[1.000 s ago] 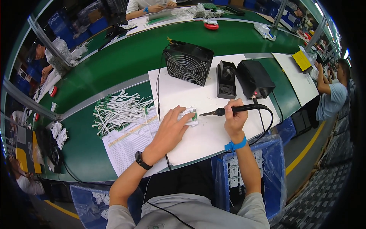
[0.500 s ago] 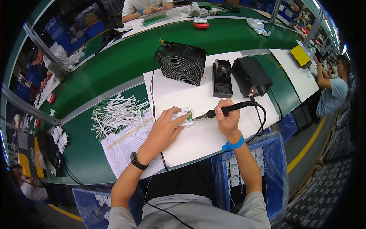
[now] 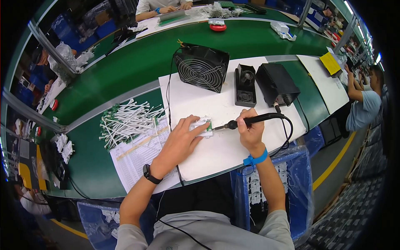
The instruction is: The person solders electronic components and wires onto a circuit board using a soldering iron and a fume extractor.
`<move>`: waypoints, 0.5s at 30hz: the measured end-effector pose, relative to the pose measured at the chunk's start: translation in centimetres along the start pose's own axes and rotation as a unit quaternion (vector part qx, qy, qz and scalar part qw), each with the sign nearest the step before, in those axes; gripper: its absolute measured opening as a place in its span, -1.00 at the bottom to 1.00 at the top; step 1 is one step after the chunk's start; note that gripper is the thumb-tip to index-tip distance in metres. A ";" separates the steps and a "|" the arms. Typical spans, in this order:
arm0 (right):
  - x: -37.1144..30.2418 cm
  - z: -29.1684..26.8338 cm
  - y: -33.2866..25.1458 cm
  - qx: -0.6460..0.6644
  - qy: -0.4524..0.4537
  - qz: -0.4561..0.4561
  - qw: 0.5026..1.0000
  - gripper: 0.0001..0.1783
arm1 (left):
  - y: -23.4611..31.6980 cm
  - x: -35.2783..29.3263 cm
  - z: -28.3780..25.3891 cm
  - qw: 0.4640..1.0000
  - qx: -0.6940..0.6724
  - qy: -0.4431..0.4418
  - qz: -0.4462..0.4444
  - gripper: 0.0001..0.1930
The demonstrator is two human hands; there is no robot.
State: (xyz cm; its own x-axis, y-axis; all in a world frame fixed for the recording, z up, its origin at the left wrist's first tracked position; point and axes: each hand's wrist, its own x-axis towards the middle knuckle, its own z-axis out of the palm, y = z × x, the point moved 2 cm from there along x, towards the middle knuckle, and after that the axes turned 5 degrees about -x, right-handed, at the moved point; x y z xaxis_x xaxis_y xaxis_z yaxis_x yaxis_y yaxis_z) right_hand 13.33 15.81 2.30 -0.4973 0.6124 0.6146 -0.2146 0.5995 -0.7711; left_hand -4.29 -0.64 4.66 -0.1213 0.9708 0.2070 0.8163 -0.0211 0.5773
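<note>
Head view: the worker sits at a green counter (image 3: pixel 89 166), both bare hands over a white sheet (image 3: pixel 218 160) laid on it. The workpiece, a white part (image 3: pixel 203 134) carrying a small green board (image 3: pixel 209 126), lies flat on this sheet, in front of the worker and between the two hands.

Left hand (image 3: pixel 179 141): fingers extended and slightly spread, resting on the white part from its left side; the index finger reaches toward the green board. A dark watch (image 3: pixel 151 174) is on this wrist.

Right hand (image 3: pixel 251 131): fingers closed around the handle of a soldering iron (image 3: pixel 232 124). The tool points left, its tip at the right edge of the green board; whether the tip makes contact cannot be told. A blue strap (image 3: pixel 256 158) encircles this wrist. The iron's cable curves back to a black control box (image 3: pixel 277 82).

Surrounding equipment: left of the control box stands a black holder (image 3: pixel 245 87); further left, a black fan (image 3: pixel 202 68) with a round wire guard. To the left of the white sheet, a pile of white cables (image 3: pixel 130 124) with green ends lies beside printed paper (image 3: pixel 130 160). Below the counter, at the worker's right, is a blue bin (image 3: pixel 303 198) lined with clear plastic.
</note>
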 end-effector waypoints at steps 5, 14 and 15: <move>0.1 0.0 -0.1 -0.007 -0.008 -0.011 1.000 -0.88 | -0.1 0.0 0.1 1.000 0.002 0.004 0.005 -0.52; 0.0 0.1 0.1 0.018 0.026 -0.002 0.999 -0.88 | -0.1 0.0 0.3 1.000 0.001 0.004 0.003 -0.52; 0.1 0.2 0.0 0.019 0.018 0.002 1.000 -0.88 | -0.1 0.0 0.3 1.000 0.005 0.006 0.005 -0.52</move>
State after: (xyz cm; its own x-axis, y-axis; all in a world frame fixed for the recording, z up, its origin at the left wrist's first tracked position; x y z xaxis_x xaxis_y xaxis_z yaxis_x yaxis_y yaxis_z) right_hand 13.16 15.77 2.32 -0.4677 0.6332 0.6167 -0.2452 0.5774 -0.7788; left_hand -4.22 -0.53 4.39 -0.1200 0.9678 0.2213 0.8226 -0.0278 0.5679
